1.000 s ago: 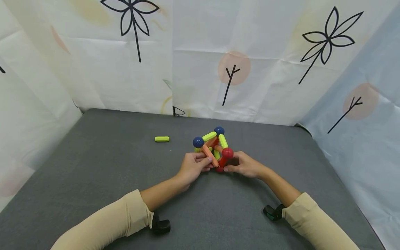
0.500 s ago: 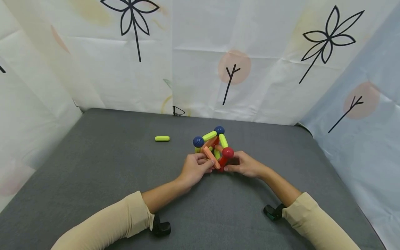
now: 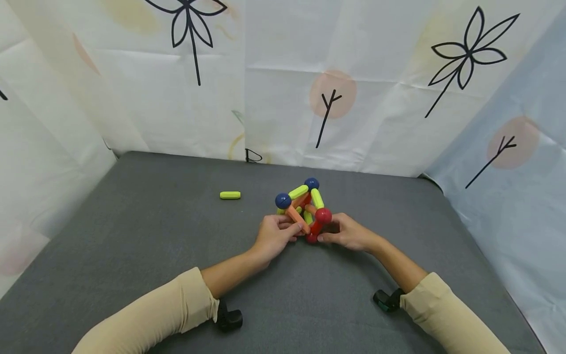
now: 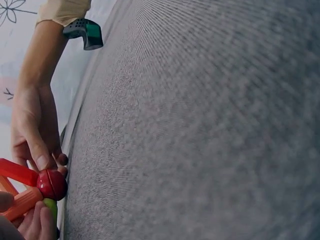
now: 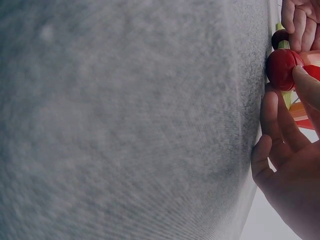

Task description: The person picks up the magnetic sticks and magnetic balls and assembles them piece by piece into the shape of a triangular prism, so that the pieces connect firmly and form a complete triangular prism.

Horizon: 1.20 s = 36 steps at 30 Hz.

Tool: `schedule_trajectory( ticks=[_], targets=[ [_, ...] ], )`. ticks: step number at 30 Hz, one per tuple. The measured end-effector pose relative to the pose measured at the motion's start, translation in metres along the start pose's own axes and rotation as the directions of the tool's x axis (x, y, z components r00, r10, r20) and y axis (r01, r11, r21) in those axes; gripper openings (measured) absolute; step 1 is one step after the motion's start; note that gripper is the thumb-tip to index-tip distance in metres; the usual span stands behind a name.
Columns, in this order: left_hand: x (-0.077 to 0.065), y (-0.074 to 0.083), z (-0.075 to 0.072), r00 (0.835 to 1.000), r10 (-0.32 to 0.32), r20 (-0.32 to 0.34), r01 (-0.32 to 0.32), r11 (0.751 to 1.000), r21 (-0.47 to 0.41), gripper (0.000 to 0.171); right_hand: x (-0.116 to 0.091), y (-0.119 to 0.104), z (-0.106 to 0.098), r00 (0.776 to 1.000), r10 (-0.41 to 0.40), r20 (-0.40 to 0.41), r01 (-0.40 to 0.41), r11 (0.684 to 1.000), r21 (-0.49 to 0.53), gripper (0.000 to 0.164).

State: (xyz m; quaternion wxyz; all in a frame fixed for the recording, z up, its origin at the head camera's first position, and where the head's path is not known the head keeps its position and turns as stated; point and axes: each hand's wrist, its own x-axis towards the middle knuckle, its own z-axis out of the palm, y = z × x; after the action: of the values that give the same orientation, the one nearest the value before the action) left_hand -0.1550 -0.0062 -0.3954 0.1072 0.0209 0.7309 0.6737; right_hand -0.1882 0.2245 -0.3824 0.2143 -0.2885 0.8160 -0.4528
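Note:
A small frame of coloured rods and balls stands mid-table. My left hand (image 3: 270, 239) pinches an orange rod (image 3: 296, 218) between thumb and fingers. The rod's upper end meets a blue ball (image 3: 283, 201); its lower end is at a low red ball (image 3: 311, 238). My right hand (image 3: 349, 233) holds that low ball from the right, thumb against it in the right wrist view, where the ball (image 5: 282, 69) sits close over the cloth. A red rod (image 3: 316, 227) rises to another red ball (image 3: 323, 215). Yellow-green rods (image 3: 317, 199) lead to a rear blue ball (image 3: 311, 184).
A loose yellow-green rod (image 3: 230, 195) lies on the grey table (image 3: 177, 211), left of the frame and farther back. A patterned white curtain (image 3: 283, 98) borders the table behind and at the sides. Black wrist devices (image 3: 229, 319) hang below both sleeves.
My left hand swings the orange rod's upper end away from the front blue ball, then back against it. The frame shifts slightly right in view. My right hand keeps its hold.

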Motion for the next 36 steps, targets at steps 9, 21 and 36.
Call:
schedule_trajectory(
  ticks=[9,21,36],
  targets=[
    [0.001,-0.004,-0.021,0.98,-0.039,0.195,0.029,0.998,0.057,0.026,-0.001,-0.001,-0.002,1.0,-0.005,0.007,0.005,1.0,-0.011,0.029],
    [0.024,0.009,-0.126,0.973,0.153,0.171,-0.188,0.959,0.212,0.034,-0.001,-0.001,-0.001,1.0,-0.014,0.015,0.014,1.0,-0.009,0.031],
    [0.064,-0.015,-0.183,0.938,0.344,0.041,-0.295,0.731,0.616,0.04,-0.002,-0.004,-0.001,1.0,0.009,0.015,-0.009,1.0,-0.011,0.033]
  ],
)
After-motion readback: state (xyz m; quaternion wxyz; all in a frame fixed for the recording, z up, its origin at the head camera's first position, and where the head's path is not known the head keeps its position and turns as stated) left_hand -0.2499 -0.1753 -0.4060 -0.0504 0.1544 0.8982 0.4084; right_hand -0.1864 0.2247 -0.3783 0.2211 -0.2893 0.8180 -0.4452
